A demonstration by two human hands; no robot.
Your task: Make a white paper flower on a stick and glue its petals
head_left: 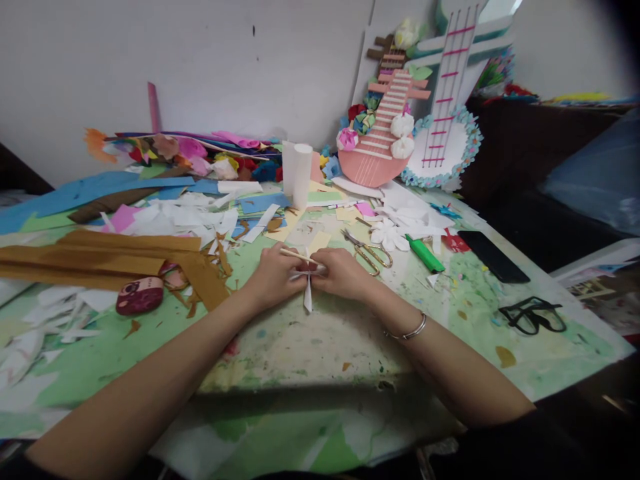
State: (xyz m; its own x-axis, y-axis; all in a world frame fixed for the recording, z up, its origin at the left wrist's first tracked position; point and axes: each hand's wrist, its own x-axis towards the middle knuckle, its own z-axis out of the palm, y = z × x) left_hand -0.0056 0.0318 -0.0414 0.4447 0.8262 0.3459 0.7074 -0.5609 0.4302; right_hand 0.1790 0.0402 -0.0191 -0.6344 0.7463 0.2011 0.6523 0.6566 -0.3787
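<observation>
Close together over the front middle of the table, my left hand (275, 277) and my right hand (343, 273) both have their fingers pinched on a small white paper piece (308, 300). Its lower end hangs down between them as a narrow folded tip. A thin pale stick (299, 255) lies slantwise across the fingers of both hands; which hand bears it I cannot tell. Fingers cover the middle of the paper. Gold-handled scissors (370, 252) lie just beyond my right hand, blades partly apart. White paper petals (389, 235) rest behind the scissors.
A white paper roll (301, 177) stands upright at the back. Brown crepe paper (100, 257), a dark red case (140, 295) and white scraps lie left. A green glue tube (425, 253), black phone (493, 257) and glasses (533, 315) lie right. Paper instruments (377, 163) lean on the wall.
</observation>
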